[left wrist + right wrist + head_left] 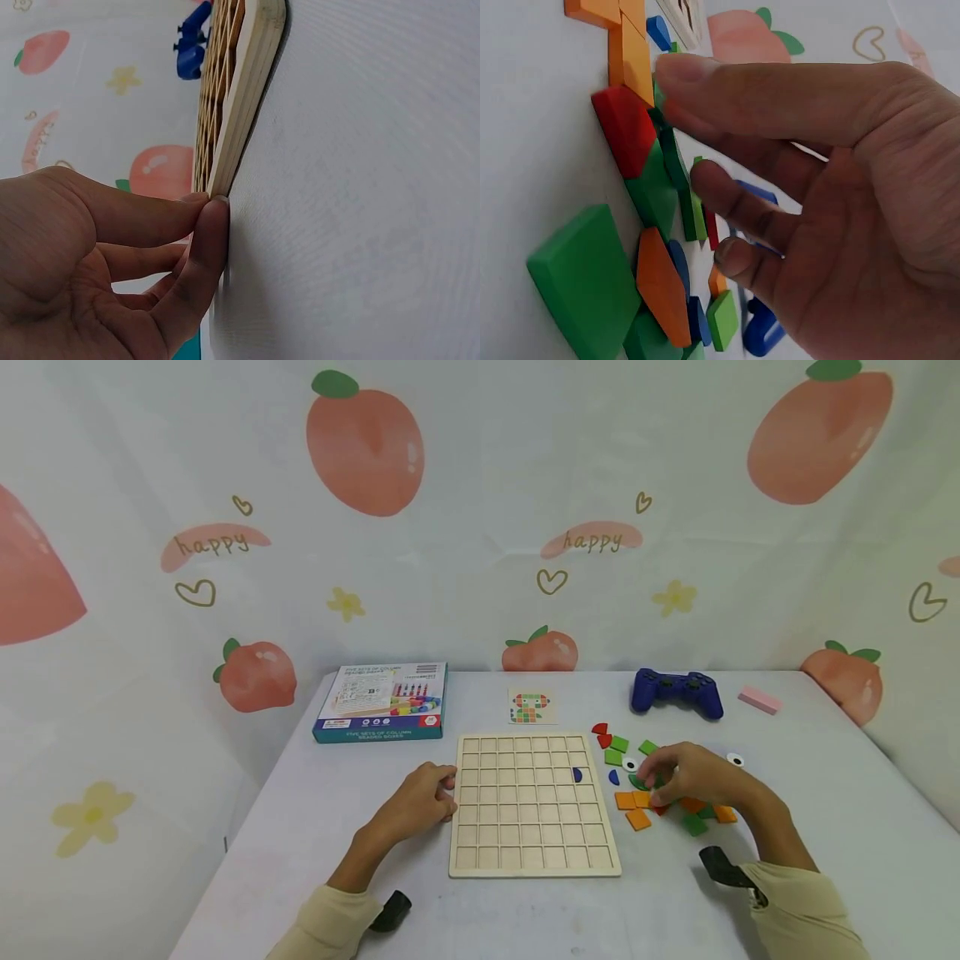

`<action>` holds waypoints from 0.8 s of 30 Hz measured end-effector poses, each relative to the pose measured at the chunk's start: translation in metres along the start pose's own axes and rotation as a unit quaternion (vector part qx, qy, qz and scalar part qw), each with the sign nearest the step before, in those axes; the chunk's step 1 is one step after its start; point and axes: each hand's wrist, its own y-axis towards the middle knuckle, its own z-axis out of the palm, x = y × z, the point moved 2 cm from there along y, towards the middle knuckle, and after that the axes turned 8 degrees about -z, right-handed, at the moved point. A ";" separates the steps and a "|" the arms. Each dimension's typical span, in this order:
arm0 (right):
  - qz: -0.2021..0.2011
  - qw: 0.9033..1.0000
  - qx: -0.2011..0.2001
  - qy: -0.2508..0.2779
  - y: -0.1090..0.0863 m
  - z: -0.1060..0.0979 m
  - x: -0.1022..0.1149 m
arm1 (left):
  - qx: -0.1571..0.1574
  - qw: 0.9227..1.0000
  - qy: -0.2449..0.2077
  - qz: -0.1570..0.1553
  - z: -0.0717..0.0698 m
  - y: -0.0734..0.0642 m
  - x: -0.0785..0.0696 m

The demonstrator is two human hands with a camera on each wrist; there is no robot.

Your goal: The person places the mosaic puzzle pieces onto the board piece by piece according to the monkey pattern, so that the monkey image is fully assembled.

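Observation:
My left hand (416, 802) pinches the left edge of a light wooden grid board (530, 835) between thumb and fingertip; the board's side rises from that pinch in the left wrist view. One blue half-round piece (577, 775) sits in a cell toward the board's upper right. Over the scattered coloured pieces, my right hand (690, 774) hangs with loosely bent fingers and nothing visible held between them. Its thumb and index tips are close to orange squares (634, 64) and a red piece (626, 127). Green pieces (585, 285) lie below the hand.
Behind the board lies a small pattern card (532, 705). A flat box (381, 703) is at the back left. A blue game controller (677, 692) and a pink block (760, 699) lie at the back right. Another blue half-round (613, 777) lies right of the board.

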 end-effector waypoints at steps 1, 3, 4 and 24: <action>0.001 1.000 0.003 -0.002 0.000 0.001 0.001 | 0.000 1.000 0.000 0.000 0.000 0.000 0.000; 0.003 1.000 0.006 -0.004 0.001 0.003 0.002 | 0.001 1.000 -0.002 0.002 -0.001 0.000 0.000; 0.006 1.000 0.005 -0.006 0.002 0.004 0.003 | 0.002 1.000 -0.002 0.004 -0.001 -0.001 0.000; -0.005 0.995 -0.027 -0.094 0.003 0.007 0.009 | 0.005 1.000 -0.004 0.010 -0.001 -0.002 -0.001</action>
